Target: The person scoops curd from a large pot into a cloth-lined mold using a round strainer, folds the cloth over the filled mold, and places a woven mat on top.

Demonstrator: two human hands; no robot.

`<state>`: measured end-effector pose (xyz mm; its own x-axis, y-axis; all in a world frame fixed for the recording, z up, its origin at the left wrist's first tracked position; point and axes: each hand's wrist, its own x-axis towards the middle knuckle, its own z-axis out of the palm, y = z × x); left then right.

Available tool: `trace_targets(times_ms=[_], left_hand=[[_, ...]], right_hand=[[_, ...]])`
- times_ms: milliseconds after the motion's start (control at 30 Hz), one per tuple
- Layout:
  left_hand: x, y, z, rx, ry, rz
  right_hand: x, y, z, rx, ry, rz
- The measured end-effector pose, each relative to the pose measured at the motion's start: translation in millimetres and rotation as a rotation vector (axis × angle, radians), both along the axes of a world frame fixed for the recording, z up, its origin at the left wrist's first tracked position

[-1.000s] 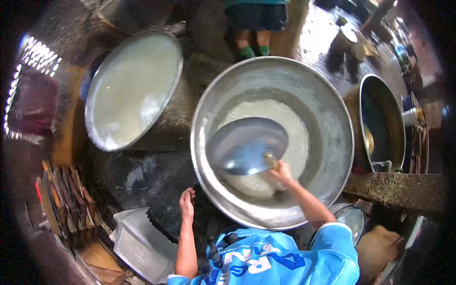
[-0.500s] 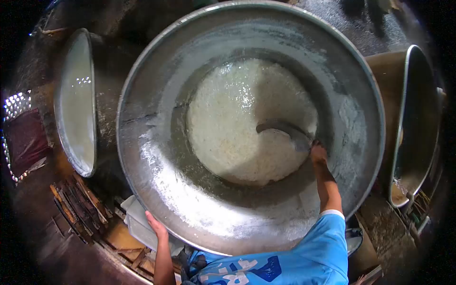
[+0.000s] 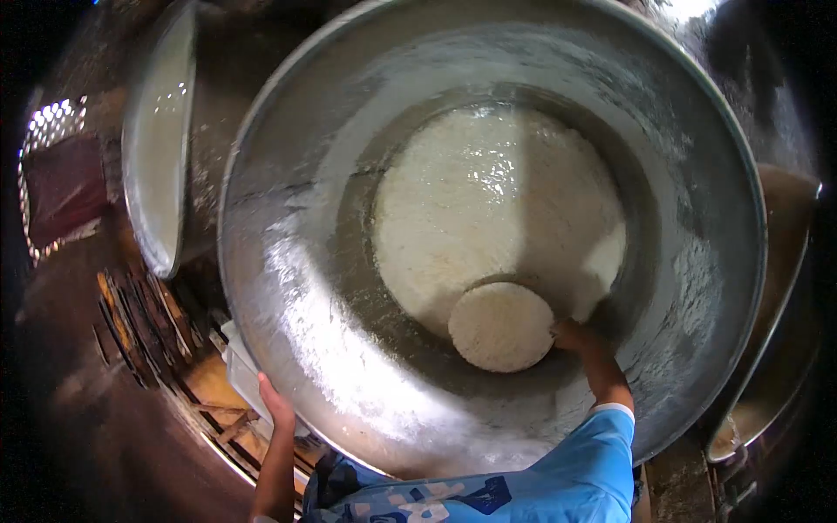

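Bowl (image 3: 499, 370) has swung from tilted, edge toward the liquid, to roughly level, and now sits nearer the person's side of the big pot (image 3: 266, 213). It reads full of the same pale liquid (image 3: 453, 218) that covers the pot's bottom, so I'd call the scoop loaded. Can't tell if its underside touches the pot or the liquid. Right hand (image 3: 573, 336) is at the bowl's right edge, looks clamped on it; finger detail lost in shadow. Left hand (image 3: 275, 405) is just outside the near-left rim, fingers fairly straight, nothing visible in it; can't tell if it touches the rim. Judgement: level bowl means less spill, but brimming contents leave little margin for tilt. Around it: left tub (image 3: 189, 122) with pale liquid, firewood (image 3: 166, 318) below that, right tub (image 3: 776, 349) opposite.
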<state>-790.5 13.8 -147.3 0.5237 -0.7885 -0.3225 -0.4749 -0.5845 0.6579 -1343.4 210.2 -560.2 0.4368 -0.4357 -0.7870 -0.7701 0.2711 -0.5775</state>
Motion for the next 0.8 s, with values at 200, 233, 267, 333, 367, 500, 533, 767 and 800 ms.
trace_targets(times_ms=[200,233,267,333,367,500,533,767,800], left_hand=[[-8,-9,3,0.063,0.081,-0.008],[-7,-10,3,0.067,0.111,-0.033],[-5,-8,3,0.056,0.180,-0.037],[-6,-8,4,0.023,0.321,-0.050],[1,-6,-1,0.010,0.453,-0.050],[27,1,18,-0.199,0.357,-0.204],[42,10,8,-0.281,0.398,-0.178],[226,132,13,-0.254,0.613,0.361],[257,163,3,-0.232,0.597,0.435]], right_hand=[[27,-49,183,0.216,0.045,-0.078],[39,-61,224,0.249,0.083,-0.094],[46,-52,231,0.294,0.216,-0.044],[52,-63,292,0.088,0.106,0.107],[61,-71,328,0.077,0.131,0.128],[99,-97,453,0.062,0.411,0.097],[104,-99,472,0.089,0.434,0.052],[219,-158,618,0.112,0.319,0.029],[233,-165,621,-0.026,0.251,0.259]])
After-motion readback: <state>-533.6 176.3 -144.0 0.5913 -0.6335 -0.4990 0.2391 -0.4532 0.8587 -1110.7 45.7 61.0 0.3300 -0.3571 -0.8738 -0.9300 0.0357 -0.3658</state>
